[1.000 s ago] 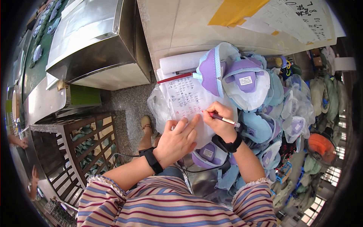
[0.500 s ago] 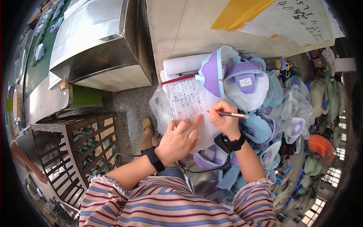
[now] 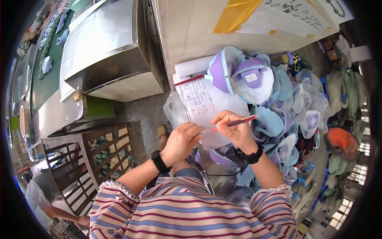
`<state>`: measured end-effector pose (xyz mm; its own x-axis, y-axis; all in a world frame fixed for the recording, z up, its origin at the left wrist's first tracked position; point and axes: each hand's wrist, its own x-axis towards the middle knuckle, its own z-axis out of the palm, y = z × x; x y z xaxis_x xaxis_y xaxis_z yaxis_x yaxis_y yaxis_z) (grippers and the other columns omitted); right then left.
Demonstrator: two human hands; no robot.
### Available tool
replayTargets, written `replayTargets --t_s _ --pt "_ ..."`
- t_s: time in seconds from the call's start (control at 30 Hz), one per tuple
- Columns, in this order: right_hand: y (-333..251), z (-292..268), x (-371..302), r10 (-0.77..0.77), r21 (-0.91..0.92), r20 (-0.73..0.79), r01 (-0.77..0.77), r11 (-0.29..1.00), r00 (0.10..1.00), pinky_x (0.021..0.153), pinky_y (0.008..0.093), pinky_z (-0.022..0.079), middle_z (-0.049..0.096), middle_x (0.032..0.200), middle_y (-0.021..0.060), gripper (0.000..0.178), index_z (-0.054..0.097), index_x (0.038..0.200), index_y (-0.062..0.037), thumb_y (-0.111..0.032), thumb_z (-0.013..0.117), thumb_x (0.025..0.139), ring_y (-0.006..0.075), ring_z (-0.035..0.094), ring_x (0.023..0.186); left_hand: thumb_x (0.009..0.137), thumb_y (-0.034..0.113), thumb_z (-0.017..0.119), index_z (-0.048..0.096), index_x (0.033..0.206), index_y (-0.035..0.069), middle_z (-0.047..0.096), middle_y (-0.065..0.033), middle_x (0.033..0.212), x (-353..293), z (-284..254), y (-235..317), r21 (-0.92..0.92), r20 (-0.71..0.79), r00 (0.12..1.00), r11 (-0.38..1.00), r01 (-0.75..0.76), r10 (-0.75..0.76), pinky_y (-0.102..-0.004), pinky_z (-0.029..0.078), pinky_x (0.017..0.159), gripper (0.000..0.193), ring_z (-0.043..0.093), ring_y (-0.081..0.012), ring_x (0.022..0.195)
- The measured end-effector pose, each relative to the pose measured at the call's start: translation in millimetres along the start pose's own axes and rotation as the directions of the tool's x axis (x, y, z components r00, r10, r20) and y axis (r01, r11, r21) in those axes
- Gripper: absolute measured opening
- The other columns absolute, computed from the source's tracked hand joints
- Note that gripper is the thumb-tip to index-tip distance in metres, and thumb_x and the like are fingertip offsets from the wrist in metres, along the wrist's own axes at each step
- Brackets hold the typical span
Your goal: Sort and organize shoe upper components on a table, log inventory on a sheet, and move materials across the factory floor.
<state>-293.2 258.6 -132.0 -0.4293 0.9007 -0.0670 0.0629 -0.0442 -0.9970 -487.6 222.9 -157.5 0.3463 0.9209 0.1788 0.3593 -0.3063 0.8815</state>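
Note:
My right hand (image 3: 236, 131) grips a red pen (image 3: 243, 120), its tip pointing left. My left hand (image 3: 184, 140) pinches a small clear pen cap (image 3: 204, 132) just in front of that tip; whether they touch I cannot tell. Both hands are above the lower part of a paper sheet (image 3: 227, 104) with rows of handwritten figures in black and red. A dark red stick-like thing (image 3: 188, 81), perhaps another pen, lies across the sheet's top. Beside the paper, light blue and purple cap-like fabric pieces (image 3: 252, 77) are heaped, one with a white label.
A metal-topped cabinet (image 3: 99, 40) stands at the far left, a slatted crate (image 3: 85, 153) with greenish pieces below it. Clear plastic bags (image 3: 312, 95) lie over the heap. An orange round fan (image 3: 342, 142) is at the right. Another person's arm (image 3: 63, 214) shows at lower left.
Both hands have lifted off the sheet and drawn nearer to me. The pen tip has left the paper and now faces the clear cap in my left fingers. The view has shifted slightly.

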Motion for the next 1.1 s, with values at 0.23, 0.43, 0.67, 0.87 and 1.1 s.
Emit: replayTargets --t_s 0.23,0.43,0.67,0.87,1.1 --pt "-12 9 -9 -0.054 -0.071 -0.036 0.051 0.996 0.998 0.065 0.0231 0.040 0.057 0.085 0.0085 0.016 0.057 0.074 0.0002 -0.013 0.065 0.076 0.0113 0.051 0.073 0.075 0.007 0.058 0.057 0.090 0.001 0.053 -0.0110 0.072 1 -8 9 -0.031 0.047 0.998 0.999 -0.038 0.039 -0.0357 0.043 0.061 0.016 0.052 -0.0288 0.068" --pt "-27 15 -12 -0.102 -0.175 -0.076 0.088 0.981 0.992 0.063 0.0241 0.041 0.058 0.080 0.0079 0.016 0.058 0.074 -0.0003 -0.013 0.068 0.073 0.0134 0.054 0.071 0.076 0.008 0.058 0.057 0.090 -0.001 0.053 -0.0133 0.072 9 -22 18 -0.126 0.159 0.987 0.992 0.007 0.013 -0.0356 0.044 0.060 0.017 0.054 -0.0307 0.067" --pt "-31 34 -14 -0.089 -0.209 -0.186 0.049 0.977 0.978 0.064 0.0257 0.041 0.058 0.075 0.0058 0.020 0.057 0.072 -0.0012 -0.017 0.069 0.072 0.0152 0.054 0.071 0.076 0.008 0.058 0.058 0.087 -0.002 0.055 -0.0152 0.071 15 -35 22 -0.230 0.245 0.970 0.971 0.063 -0.005 -0.0352 0.045 0.058 0.015 0.055 -0.0321 0.064" --pt "-12 44 -26 0.011 -0.161 -0.280 -0.058 0.985 0.960 0.065 0.0240 0.042 0.057 0.081 0.0061 0.016 0.056 0.082 0.0003 -0.014 0.062 0.079 0.0118 0.054 0.071 0.076 0.013 0.058 0.061 0.083 0.002 0.059 -0.0140 0.072 16 -22 14 -0.223 0.223 0.975 0.972 0.074 -0.023 -0.0345 0.045 0.057 0.013 0.057 -0.0300 0.065" --pt "-14 50 -86 0.277 -0.009 -0.381 -0.303 0.953 0.882 0.067 0.0210 0.044 0.055 0.094 0.0048 0.028 0.047 0.110 0.0025 -0.013 0.052 0.086 0.0101 0.057 0.076 0.075 0.016 0.057 0.060 0.076 0.009 0.053 -0.0063 0.066 52 -33 -47 0.500 0.105 0.962 0.822 -0.271 0.253 -0.0343 0.044 0.059 0.008 0.054 -0.0234 0.067"
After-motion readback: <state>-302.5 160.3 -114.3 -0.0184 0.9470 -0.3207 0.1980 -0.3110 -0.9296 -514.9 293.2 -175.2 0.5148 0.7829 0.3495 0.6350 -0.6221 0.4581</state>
